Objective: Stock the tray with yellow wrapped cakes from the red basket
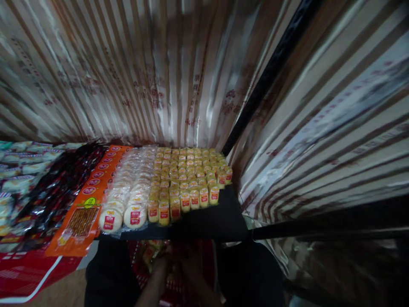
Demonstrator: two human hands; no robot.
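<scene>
Low in the head view, my left hand (162, 259) and my right hand (188, 261) reach down into a red plastic basket (209, 260) between my knees. Deep shadow hides the fingers of both. A yellowish wrapped packet (150, 256) lies in the basket beside my left hand. Above the basket, on a black shelf (204, 224), stand rows of small yellow wrapped cakes (191, 175) with red labels. Left of them, two rows of round white wrapped cakes (136, 215) are lined up on edge.
An orange snack packet (91, 189), dark shiny packets (60, 187) and white packets (24, 157) fill the shelf's left part. A black post (255, 96) rises at the right corner. Striped sheeting (179, 72) hangs behind. A red container (28, 275) with a white handle stands at lower left.
</scene>
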